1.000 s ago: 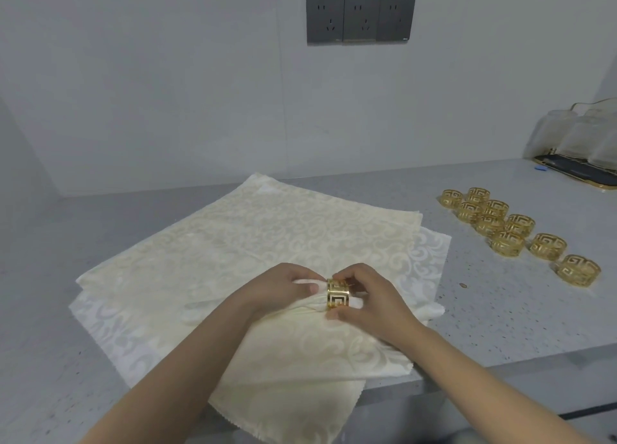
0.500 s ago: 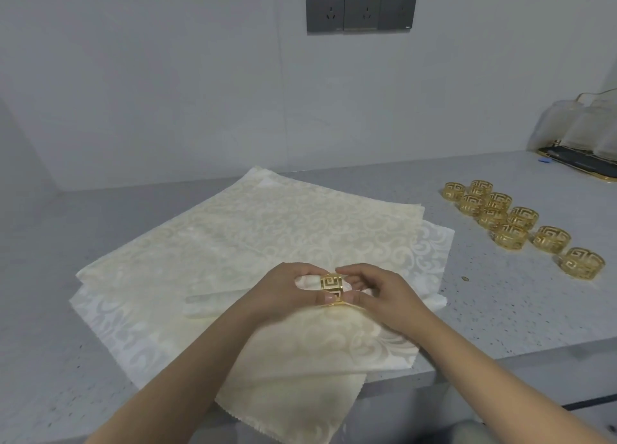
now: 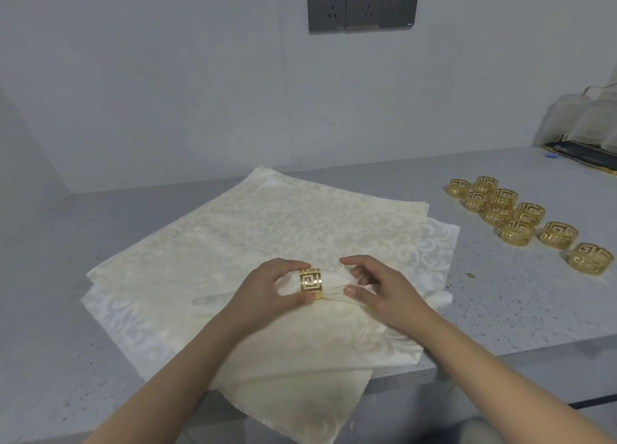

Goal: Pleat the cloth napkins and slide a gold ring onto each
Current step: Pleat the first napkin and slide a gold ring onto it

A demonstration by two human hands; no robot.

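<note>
I have both hands over the stack of cream napkins (image 3: 267, 229) on the grey bench (image 3: 500, 310). My left hand (image 3: 267, 293) has its grip clamped on the gold ring (image 3: 311, 283), thumb at the ring's near edge and fingers curled over its far side. The ring sits around the gathered napkin (image 3: 337, 285), which runs out to the right from it as a bunched roll. My right hand (image 3: 377, 286) has its grip clamped on that roll just right of the ring, thumb pressing the near side, fingers curled over the top. The pleated piece lies across the top of the stack, near its front right part; one flat napkin's corner hangs over the bench's front edge.

To the right, well apart from the stack, the spare gold rings (image 3: 521, 213) stand clustered on the bench. A tray with clear containers (image 3: 587, 123) sits at the far right corner. A dark socket panel (image 3: 364, 4) is on the wall behind.
</note>
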